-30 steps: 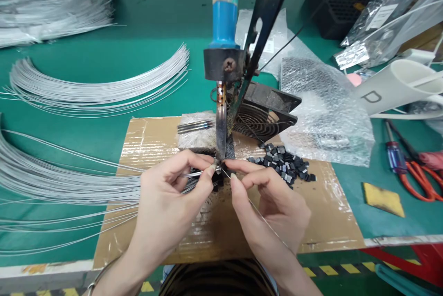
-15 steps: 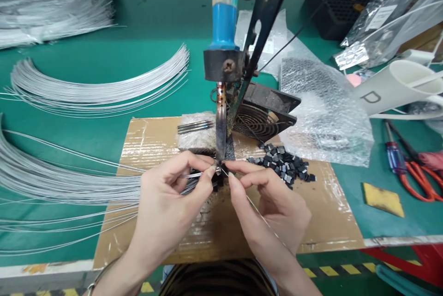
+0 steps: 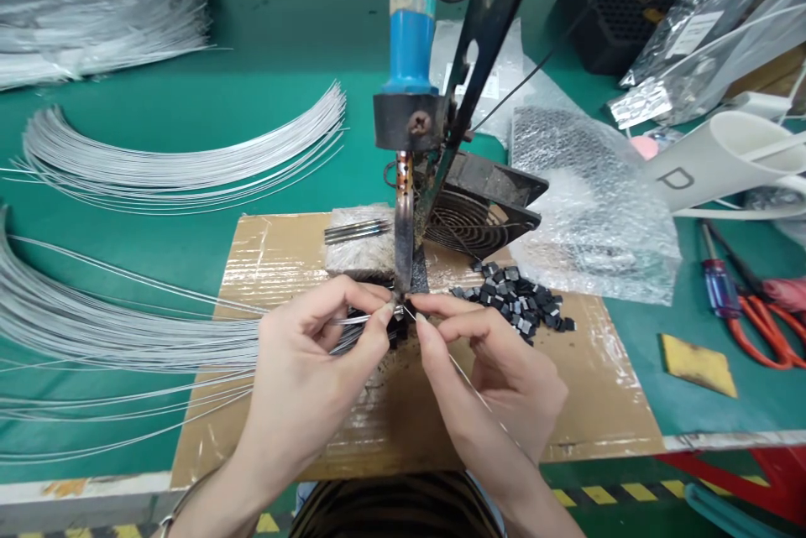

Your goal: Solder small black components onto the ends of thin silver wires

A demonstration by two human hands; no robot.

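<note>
My left hand (image 3: 327, 362) pinches a thin grey cable (image 3: 353, 320) between thumb and forefinger. A small shiny metal piece (image 3: 399, 313) sits at the cable's end, right under the tip of a blue-handled soldering iron (image 3: 412, 51) held upright in a bracket. From the other side, my right hand (image 3: 491, 370) has thumb and fingers closed on a thin solder wire (image 3: 466, 378), which trails back over the hand. Its front end points at the metal piece. Fingertips partly hide the joint, so I cannot tell whether iron, solder and metal touch.
Cardboard (image 3: 579, 404) lies beneath my hands. Beside them are a pile of small black parts (image 3: 520, 299) and a fan (image 3: 472, 211). Grey cable bundles (image 3: 126, 336) spread leftward. At right lie a yellow sponge (image 3: 698, 364), orange-handled scissors (image 3: 759, 332) and bubble wrap (image 3: 585, 202).
</note>
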